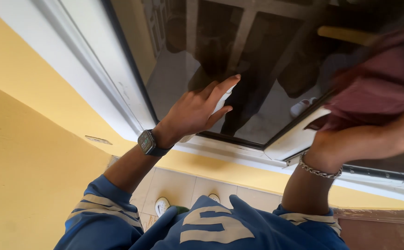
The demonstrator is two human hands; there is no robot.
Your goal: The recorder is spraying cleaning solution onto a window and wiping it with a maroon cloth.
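Observation:
My left hand (197, 109) is raised in front of the dark window pane (257, 55) and is closed around a white spray bottle (220, 103), mostly hidden behind the fingers; the index finger sticks out over its top. A smartwatch (147, 142) sits on that wrist. My right hand (368, 141) grips a maroon cloth (382, 85) and presses it against the glass at the right, over the white window frame (299, 134). A chain bracelet (317, 170) hangs on the right wrist.
The white outer frame (95, 69) runs diagonally along a yellow wall (21, 153). Below lie beige floor tiles (188, 185) and my white shoes (162, 205). The glass reflects a person and a tiled floor.

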